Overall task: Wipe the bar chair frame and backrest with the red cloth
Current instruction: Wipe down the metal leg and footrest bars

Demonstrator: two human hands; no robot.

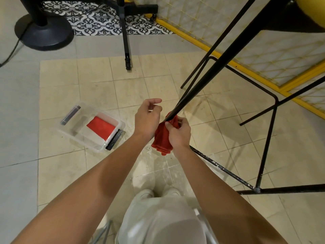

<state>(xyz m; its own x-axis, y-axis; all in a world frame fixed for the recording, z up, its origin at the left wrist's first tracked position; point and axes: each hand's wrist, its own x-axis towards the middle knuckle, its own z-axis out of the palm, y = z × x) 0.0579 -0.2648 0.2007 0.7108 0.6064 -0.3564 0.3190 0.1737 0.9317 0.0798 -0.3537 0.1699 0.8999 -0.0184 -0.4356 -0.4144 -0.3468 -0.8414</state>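
Note:
The bar chair's black metal frame (pixel 219 62) slants down from the upper right, with its seat dark at the top right. My right hand (pixel 179 132) grips a bunched red cloth (pixel 161 138) that is wrapped around the lower end of one thin black leg. The cloth hangs down below my fist. My left hand (pixel 146 117) hovers just left of the leg, fingers loosely curled and apart, holding nothing. The backrest is not in view.
A clear plastic box (pixel 75 132) with another red cloth (pixel 102 128) lies on the tiled floor to the left. A black fan base (pixel 44 32) and a thin black stand leg (pixel 126 46) stand beyond. A yellow-framed mesh panel (pixel 246 41) runs along the right. My knees are below.

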